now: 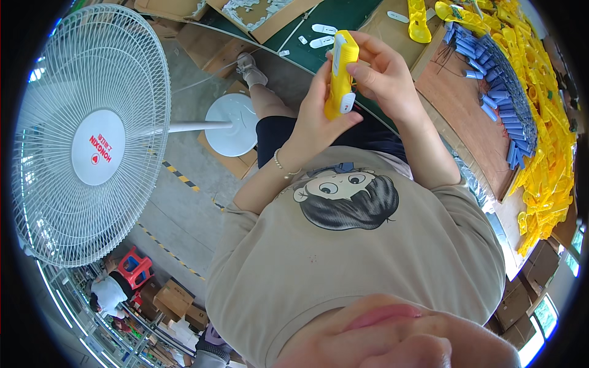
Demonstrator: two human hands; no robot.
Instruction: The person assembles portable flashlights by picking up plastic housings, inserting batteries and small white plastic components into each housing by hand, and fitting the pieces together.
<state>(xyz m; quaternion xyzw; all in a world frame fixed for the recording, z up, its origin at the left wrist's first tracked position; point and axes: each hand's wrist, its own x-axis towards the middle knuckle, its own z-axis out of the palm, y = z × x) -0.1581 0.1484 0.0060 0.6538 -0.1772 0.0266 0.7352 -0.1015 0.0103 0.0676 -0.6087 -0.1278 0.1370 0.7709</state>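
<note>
A slim yellow plastic casing [341,75] with white inset pieces stands nearly upright between my hands, over the near edge of the green table. My left hand [318,116] wraps its lower part, thumb near the small white piece at the bottom end. On the other side, my right hand [385,73] has its thumb and fingers closed about the upper part. Just beyond my hands, white oval pieces [322,42] lie on the green tabletop [294,52]. A loose yellow half-shell [419,22] rests on cardboard at the far right.
To the right, blue cylinders with wires [500,101] sit in a wooden tray [451,104], beside heaped yellow shells [552,153]. An open carton [261,34] of white parts is at the back. A large white fan [98,147] stands left. Another person [110,294] is far off.
</note>
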